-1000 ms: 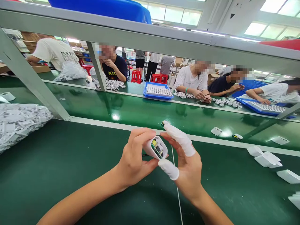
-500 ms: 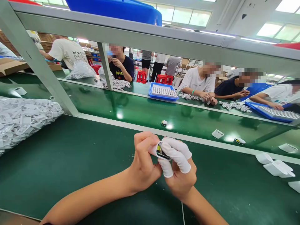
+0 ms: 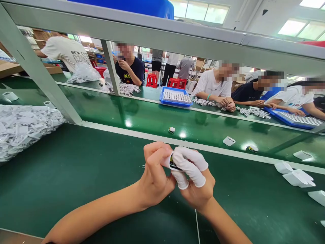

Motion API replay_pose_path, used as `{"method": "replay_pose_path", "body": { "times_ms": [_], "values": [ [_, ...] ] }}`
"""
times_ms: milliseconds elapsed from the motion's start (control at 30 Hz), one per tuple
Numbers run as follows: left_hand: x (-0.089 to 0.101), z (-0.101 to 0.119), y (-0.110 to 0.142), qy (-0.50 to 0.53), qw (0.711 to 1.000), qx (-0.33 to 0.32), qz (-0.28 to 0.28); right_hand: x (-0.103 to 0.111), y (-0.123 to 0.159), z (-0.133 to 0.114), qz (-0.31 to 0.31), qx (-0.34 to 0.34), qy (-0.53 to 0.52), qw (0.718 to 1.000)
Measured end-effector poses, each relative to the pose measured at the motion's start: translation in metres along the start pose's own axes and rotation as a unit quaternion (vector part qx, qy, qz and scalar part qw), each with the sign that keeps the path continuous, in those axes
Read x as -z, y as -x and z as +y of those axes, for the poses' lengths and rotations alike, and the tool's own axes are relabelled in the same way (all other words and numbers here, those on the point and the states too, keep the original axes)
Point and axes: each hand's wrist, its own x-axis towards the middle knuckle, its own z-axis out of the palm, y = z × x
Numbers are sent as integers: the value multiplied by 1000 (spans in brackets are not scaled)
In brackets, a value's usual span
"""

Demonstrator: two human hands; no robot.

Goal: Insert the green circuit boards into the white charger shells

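My left hand [image 3: 154, 173] grips a small white charger housing [image 3: 168, 161] whose open end shows a circuit board inside. My right hand [image 3: 194, 179], with white finger cots on thumb and two fingers, presses against that open end, its covered fingertips laid over the board. Both hands hover just above the dark green work mat [image 3: 76, 176], close together in the middle of the view. Most of the housing is hidden by my fingers.
A heap of white plastic parts [image 3: 25, 127] lies at the left. Loose white housings [image 3: 297, 176] sit at the right. A glossy green conveyor belt [image 3: 152, 118] carries scattered pieces [image 3: 228, 141]. Several people work across it beside blue trays [image 3: 175, 98]. A grey metal frame [image 3: 50, 95] crosses overhead.
My right hand's covered fingers closed onto the housing's open end, which a second ago stood exposed between spread fingers. The pieces on the belt drifted slightly left.
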Motion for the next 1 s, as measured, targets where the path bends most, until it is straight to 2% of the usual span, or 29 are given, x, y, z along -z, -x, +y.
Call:
{"method": "replay_pose_path", "body": {
  "times_ms": [100, 233, 300, 400, 467, 533, 633, 667, 700, 767, 833, 867, 933, 1000],
  "values": [
    [-1, -1, 0, 14, 1000, 12, -17, 7, -6, 2, -37, -44, -37, 998],
    [-2, -2, 1, 59, 996, 54, -34, 13, -8, 5, -17, -132, -115, 984],
    [-3, -2, 2, 65, 995, 69, -32, 12, -6, 6, -21, -102, -84, 991],
    [-5, -4, 5, 60, 995, 75, -25, 7, -3, 5, -21, -19, 8, 1000],
    [-7, -6, 6, 46, 996, 72, -22, 3, -2, 4, -17, -32, 15, 999],
    [-7, -10, 4, 33, 998, 56, -23, 4, -5, 6, -21, -100, -54, 993],
    [-1, -16, -7, 10, 999, 41, -7, 15, -12, 16, -3, -188, -227, 956],
    [3, -18, -13, 3, 999, 46, 7, 19, -14, 21, -8, -204, -247, 947],
    [7, -21, -19, -2, 998, 57, 24, 22, -14, 27, -45, -221, -223, 948],
    [18, -26, -32, 2, 994, 91, 52, 22, -8, 41, -200, -251, -81, 944],
    [29, -31, -43, 12, 990, 121, 68, 10, 5, 57, -367, -265, 48, 891],
    [35, -34, -48, 14, 988, 133, 74, -1, 13, 65, -419, -268, 73, 865],
    [45, -36, -55, 6, 986, 138, 90, -29, 26, 84, -458, -281, 89, 839],
    [55, -38, -61, -3, 986, 125, 111, -59, 28, 108, -457, -307, 136, 823]
  ]
}}
